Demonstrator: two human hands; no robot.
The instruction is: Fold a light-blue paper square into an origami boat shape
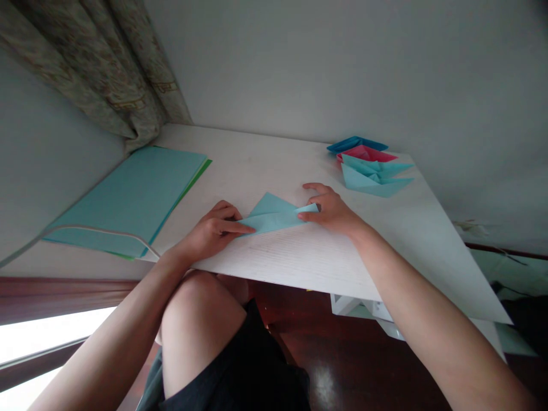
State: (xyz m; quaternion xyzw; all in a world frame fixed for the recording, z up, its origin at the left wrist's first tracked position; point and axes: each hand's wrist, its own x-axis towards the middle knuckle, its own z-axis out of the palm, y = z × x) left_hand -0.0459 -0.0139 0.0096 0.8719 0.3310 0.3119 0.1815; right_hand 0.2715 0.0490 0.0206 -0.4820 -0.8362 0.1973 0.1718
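Observation:
A light blue sheet of folded paper lies near the front edge of the white table, with a triangular peak at the back and a long flap along the front. My left hand grips its left end, index finger stretched over the flap. At the right end, my right hand pinches the corner between thumb and fingers, while one finger reaches outward. Parts of both paper ends are hidden under my fingers.
Folded paper boats stand at the back right: a dark blue one, a pink one and light blue ones. A stack of coloured paper lies at the left, crossed by a white cable. A curtain hangs behind it.

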